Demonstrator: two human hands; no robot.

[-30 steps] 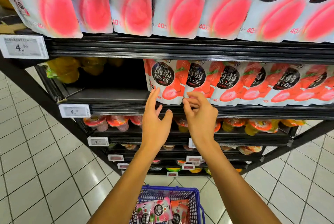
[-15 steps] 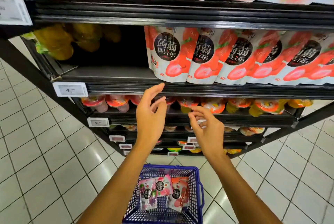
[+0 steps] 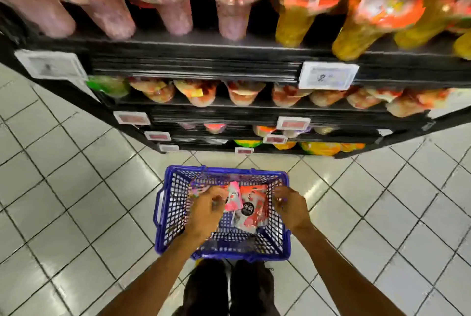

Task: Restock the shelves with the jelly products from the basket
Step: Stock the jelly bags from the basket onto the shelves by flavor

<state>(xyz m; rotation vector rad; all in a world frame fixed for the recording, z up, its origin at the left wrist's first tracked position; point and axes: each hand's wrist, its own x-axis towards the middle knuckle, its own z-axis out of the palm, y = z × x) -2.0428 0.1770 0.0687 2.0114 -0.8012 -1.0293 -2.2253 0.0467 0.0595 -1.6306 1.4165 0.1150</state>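
A basket (image 3: 163, 216) stands on the floor (image 3: 63, 201) before the shelves (image 3: 193, 65), the person's shoes (image 3: 229, 287) just behind it. Jelly pouches (image 3: 251, 211) lie inside, right of centre. The left hand (image 3: 206, 211) reaches in at their left edge and the right hand (image 3: 290, 207) is over the right wall. Jelly cups (image 3: 242, 96) line the shelves above, with a price tag (image 3: 327, 75) on a shelf edge to the right.

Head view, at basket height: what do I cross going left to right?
floor tiles → basket left wall → left hand → jelly pouches → right hand → floor tiles again. The basket's right wall overlaps the right hand, so it is left out.
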